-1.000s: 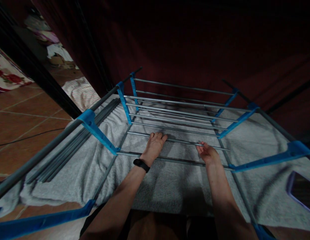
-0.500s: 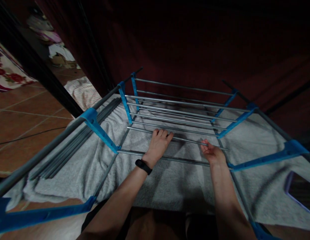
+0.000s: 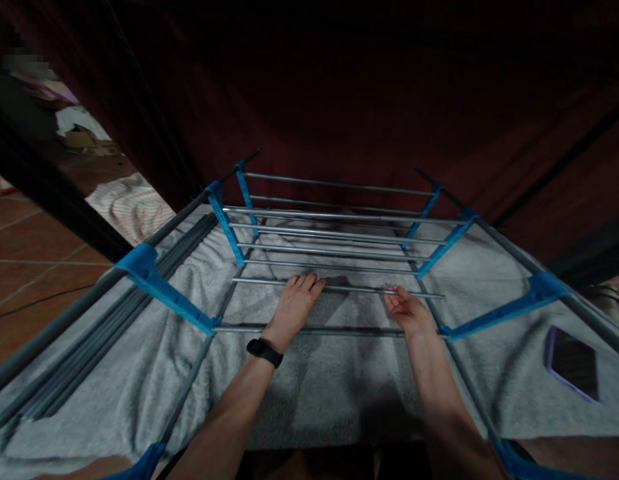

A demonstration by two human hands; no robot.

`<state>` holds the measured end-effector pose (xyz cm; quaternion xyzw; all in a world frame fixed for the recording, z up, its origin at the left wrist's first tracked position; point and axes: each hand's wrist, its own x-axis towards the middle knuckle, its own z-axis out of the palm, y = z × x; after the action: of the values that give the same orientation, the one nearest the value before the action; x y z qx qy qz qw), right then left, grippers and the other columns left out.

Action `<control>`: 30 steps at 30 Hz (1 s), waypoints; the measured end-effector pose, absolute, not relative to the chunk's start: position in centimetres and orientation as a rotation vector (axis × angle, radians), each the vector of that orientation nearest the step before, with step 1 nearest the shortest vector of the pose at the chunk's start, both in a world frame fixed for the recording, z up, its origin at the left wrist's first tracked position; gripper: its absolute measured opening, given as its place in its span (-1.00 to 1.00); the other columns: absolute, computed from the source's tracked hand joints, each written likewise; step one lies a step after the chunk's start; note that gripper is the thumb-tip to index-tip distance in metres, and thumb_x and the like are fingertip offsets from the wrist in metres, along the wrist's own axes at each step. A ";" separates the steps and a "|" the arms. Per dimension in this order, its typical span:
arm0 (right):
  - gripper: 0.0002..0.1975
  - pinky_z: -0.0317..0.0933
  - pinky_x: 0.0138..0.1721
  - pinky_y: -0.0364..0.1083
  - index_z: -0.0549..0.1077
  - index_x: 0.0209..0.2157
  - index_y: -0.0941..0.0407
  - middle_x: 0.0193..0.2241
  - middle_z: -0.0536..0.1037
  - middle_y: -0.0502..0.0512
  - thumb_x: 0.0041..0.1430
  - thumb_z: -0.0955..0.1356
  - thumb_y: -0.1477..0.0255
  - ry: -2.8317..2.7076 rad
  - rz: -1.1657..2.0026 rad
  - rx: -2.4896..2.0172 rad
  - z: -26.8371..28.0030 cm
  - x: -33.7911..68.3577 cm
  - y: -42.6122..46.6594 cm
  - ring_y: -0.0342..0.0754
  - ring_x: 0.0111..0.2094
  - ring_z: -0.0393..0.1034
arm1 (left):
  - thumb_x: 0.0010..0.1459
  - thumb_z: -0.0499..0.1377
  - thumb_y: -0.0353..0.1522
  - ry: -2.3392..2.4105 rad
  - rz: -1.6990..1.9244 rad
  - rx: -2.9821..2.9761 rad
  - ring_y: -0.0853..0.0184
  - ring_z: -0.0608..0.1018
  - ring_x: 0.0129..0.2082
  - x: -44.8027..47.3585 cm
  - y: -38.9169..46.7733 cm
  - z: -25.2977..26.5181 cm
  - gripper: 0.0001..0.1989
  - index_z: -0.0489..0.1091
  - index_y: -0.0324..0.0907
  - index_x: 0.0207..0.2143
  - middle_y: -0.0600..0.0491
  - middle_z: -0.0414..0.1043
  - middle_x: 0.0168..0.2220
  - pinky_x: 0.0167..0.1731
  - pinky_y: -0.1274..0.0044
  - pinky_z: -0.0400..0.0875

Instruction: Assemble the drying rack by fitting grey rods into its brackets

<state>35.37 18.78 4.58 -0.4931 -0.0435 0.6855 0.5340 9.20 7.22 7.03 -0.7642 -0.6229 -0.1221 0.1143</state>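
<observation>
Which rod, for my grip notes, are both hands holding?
The metal rod just beyond the nearest crossbar; it alone is held by left hand and right hand.

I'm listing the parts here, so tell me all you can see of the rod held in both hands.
The rod is thin, straight, grey and metallic-looking. It runs crosswise over the grey blanket. The left hand grasps it from above; the right hand, palm up, holds it nearer its right end. Both ends show; neither seems seated in a blue bracket. Whether it touches the side bars is unclear.

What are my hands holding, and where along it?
A grey rod: left hand just left of its middle, right hand towards its right end.
</observation>
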 end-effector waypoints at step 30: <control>-0.82 0.43 -0.33 -0.20 0.34 -0.41 0.10 -0.49 0.57 -0.07 0.31 0.26 0.55 0.005 1.420 -0.863 4.3 35.1 20.0 -0.22 -0.49 0.47 | 0.30 -0.10 -0.15 -2.011 -0.492 -2.389 0.19 0.56 -0.05 3.1 9.1 4.4 -0.59 0.39 -0.12 -0.01 -0.02 0.54 -0.04 -0.03 0.36 0.41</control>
<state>35.11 20.05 4.29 -0.3836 0.0021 0.6310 0.6744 3.06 9.13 4.42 -0.7557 -0.6361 -0.1558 -0.0096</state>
